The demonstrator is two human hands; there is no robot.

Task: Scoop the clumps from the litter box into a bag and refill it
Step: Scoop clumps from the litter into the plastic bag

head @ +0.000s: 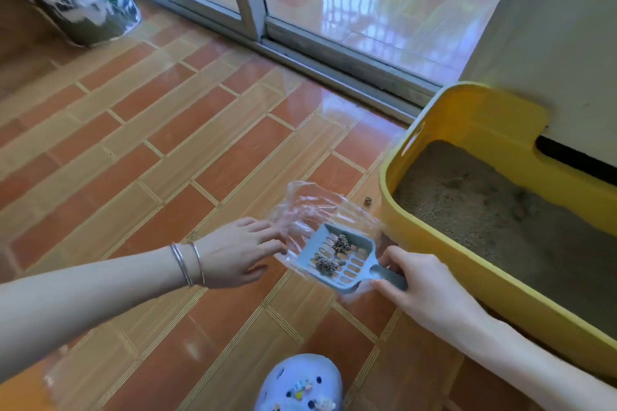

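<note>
The left hand (pixel 240 250) reaches to the rim of a crumpled clear plastic bag (pixel 300 207) lying on the orange tiled floor (pixel 167 143). Its fingertips blur into the film, so I cannot tell whether they pinch it. The right hand (pixel 417 280) is clamped round the handle of a pale blue slotted plastic scoop (pixel 347 265), whose blade lies in the bag's mouth. The yellow plastic litter box (pixel 467 130) of grey litter (pixel 484 210) is cut off at the right edge. A lilac clog (pixel 300 384) is cut off below. Two dark clumps (pixel 341 243) lie on the scoop, and one stray crumb (pixel 367 200) on the floor just beside the box.
</note>
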